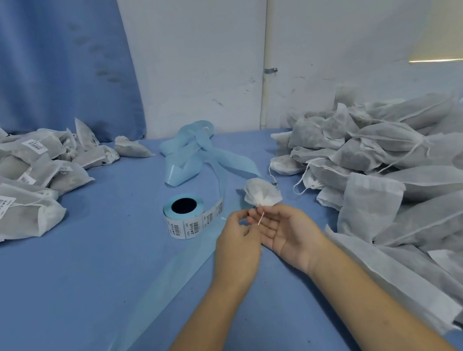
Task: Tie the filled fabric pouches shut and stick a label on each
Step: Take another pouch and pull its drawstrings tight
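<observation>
**tabby_k:** So how far along is this person?

**morrow77:** Mid-tie on one, I'd say. The left hand point(235, 242) has its fingers point(244, 218) curled in, pinching the neck of a pouch point(263, 194). The right hand point(291, 234) lies palm up, fingers nearly straight and gripping nothing, with the loose drawstring point(261, 218) end draped across them. The pouch sits right at the fingertips. Only its gathered top shows, no label visible.

**tabby_k:** And the rest?

**morrow77:** The label roll point(185, 213) is just left of the hands, with spent backing strip point(190, 151) behind it. The labelled pile point(8, 196) far left looks done. The unlabelled pile point(401, 156) on the right is bigger, so probably over half is left. It's all on a blue-covered tabletop point(88, 272), with a blue curtain point(34, 69) back left and a scuffed white wall point(196, 45) with a pipe point(265, 50).
</observation>
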The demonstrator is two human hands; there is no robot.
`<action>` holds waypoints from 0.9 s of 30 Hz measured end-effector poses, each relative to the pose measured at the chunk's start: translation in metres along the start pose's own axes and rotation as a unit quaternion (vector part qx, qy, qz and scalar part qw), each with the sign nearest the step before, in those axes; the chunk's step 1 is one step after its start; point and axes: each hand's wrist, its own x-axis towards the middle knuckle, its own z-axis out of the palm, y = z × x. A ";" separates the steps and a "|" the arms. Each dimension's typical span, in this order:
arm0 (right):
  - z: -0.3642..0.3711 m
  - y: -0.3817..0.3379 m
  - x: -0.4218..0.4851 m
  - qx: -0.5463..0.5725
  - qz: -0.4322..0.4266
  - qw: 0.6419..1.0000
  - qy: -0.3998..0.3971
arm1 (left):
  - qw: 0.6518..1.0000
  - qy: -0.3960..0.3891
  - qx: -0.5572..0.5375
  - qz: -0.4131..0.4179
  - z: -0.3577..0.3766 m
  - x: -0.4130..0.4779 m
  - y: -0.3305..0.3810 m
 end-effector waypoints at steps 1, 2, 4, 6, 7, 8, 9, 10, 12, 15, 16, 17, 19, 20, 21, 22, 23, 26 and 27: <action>-0.001 0.000 0.000 -0.003 -0.007 1.000 -0.009 | 0.998 0.014 0.039 0.041 -0.002 -0.001 -0.002; -0.002 0.000 0.001 -0.009 -0.013 1.000 -0.017 | 0.992 0.022 0.093 0.079 -0.006 -0.001 -0.004; -0.002 0.002 0.001 -0.042 -0.033 0.998 -0.017 | 0.963 0.029 0.233 0.135 -0.016 0.000 -0.008; 0.001 0.004 0.002 -0.115 -0.074 0.991 0.007 | 0.927 0.037 0.337 0.161 -0.024 0.002 -0.010; 0.002 0.006 0.002 -0.159 -0.099 0.982 0.022 | 0.912 0.043 0.371 0.170 -0.027 0.003 -0.010; 0.004 0.009 0.001 -0.204 -0.126 0.970 0.039 | 0.899 0.046 0.397 0.180 -0.029 0.004 -0.010; 0.004 0.011 0.001 -0.262 -0.160 0.950 0.057 | 0.887 0.045 0.419 0.191 -0.029 0.004 -0.009; 0.004 0.013 0.000 -0.333 -0.199 0.919 0.076 | 0.876 0.043 0.438 0.200 -0.029 0.003 -0.009; 0.004 0.016 -0.002 -0.471 -0.267 0.834 0.104 | 0.861 0.050 0.452 0.227 -0.028 0.000 -0.006; 0.001 0.017 -0.004 -0.563 -0.312 0.755 0.123 | 0.845 0.086 0.434 0.299 -0.027 -0.001 -0.004; 0.001 0.017 -0.005 -0.591 -0.319 0.730 0.125 | 0.841 0.098 0.426 0.320 -0.027 -0.001 -0.004; 0.001 0.018 -0.005 -0.620 -0.323 0.704 0.129 | 0.838 0.106 0.415 0.338 -0.026 -0.001 -0.003; 0.000 0.020 -0.006 -0.668 -0.325 0.656 0.136 | 0.838 0.110 0.397 0.358 -0.025 -0.001 -0.003; 0.000 0.021 -0.006 -0.687 -0.322 0.636 0.140 | 0.839 0.106 0.394 0.360 -0.024 -0.001 -0.003; -0.001 0.021 -0.006 -0.701 -0.318 0.622 0.143 | 0.840 0.102 0.394 0.358 -0.024 -0.001 -0.003; -0.001 0.020 -0.006 -0.709 -0.318 0.613 0.145 | 0.842 0.099 0.391 0.357 -0.024 -0.001 -0.003; -0.002 0.020 -0.006 -0.713 -0.320 0.606 0.147 | 0.845 0.094 0.388 0.355 -0.024 0.000 -0.004; -0.004 0.021 -0.006 -0.718 -0.339 0.590 0.145 | 0.863 0.073 0.362 0.345 -0.020 0.001 -0.009; -0.005 0.022 -0.006 -0.715 -0.351 0.589 0.139 | 0.880 0.063 0.336 0.329 -0.019 0.001 -0.010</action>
